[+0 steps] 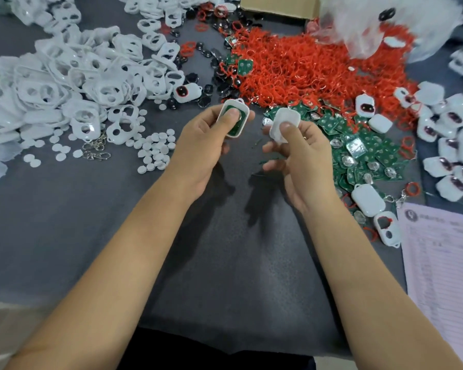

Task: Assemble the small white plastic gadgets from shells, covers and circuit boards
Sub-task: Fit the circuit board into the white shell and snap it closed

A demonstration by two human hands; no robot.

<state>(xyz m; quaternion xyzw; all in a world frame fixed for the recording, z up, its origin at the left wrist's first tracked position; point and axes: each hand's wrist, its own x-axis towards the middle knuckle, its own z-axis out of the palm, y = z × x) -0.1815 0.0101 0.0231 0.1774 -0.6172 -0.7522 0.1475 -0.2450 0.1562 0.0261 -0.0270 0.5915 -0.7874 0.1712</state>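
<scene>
My left hand point(203, 140) grips a white shell point(241, 113) with a green circuit board seated inside it, my thumb pressing on the board. My right hand point(297, 153) pinches a plain white cover point(285, 121) between thumb and fingers, just right of the shell and apart from it. Both hands hover above the grey table. A heap of green circuit boards point(364, 153) lies right of my right hand. White front shells with two holes point(72, 89) are piled at the left.
A mound of red rings point(300, 68) fills the back centre. Small white discs point(155, 150) and metal clasps point(96, 150) lie left of my hands. Assembled white gadgets point(455, 145) crowd the right edge. A pink paper sheet point(444, 257) lies at lower right, a cardboard box point(278, 6) at the back.
</scene>
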